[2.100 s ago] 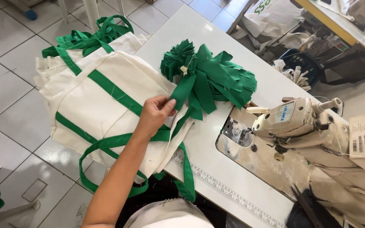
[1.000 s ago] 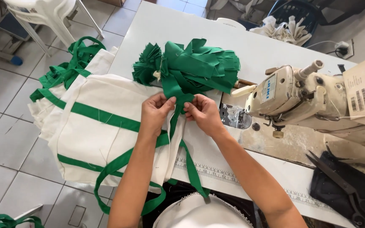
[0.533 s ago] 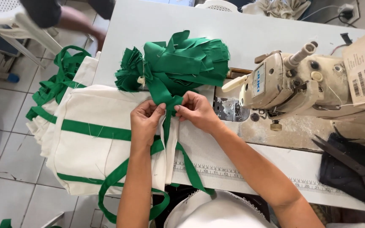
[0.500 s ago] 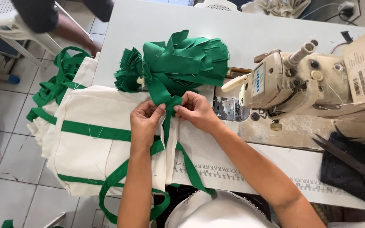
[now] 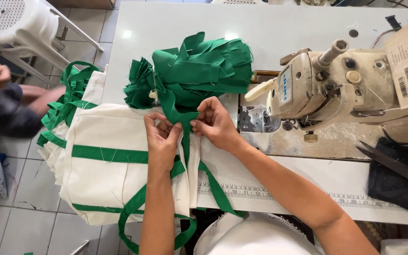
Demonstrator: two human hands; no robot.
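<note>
Head view: left hand (image 5: 160, 141) and right hand (image 5: 215, 123) meet over the white tabletop (image 5: 279, 28). Both sets of fingers are pressed together, pinching one green strap (image 5: 179, 120) between them, against the upper edge of a cream bag (image 5: 114, 165).

Strap's long axis runs away from the person: far end rises from the fingers into the green strap bundle (image 5: 199, 66) just beyond, near end drops below the fingers and hangs over the tabletop edge toward the lap.

Risks, as I judge them:
- Strap may twist or creep sideways if either pinch loosens, since the bundle's weight pulls on it.
- Bag overhangs the tabletop on the left-hand side and could drag the work off.
- Sewing machine (image 5: 322, 89) stands near the right fingers; loose strap ends could snag there.
</note>
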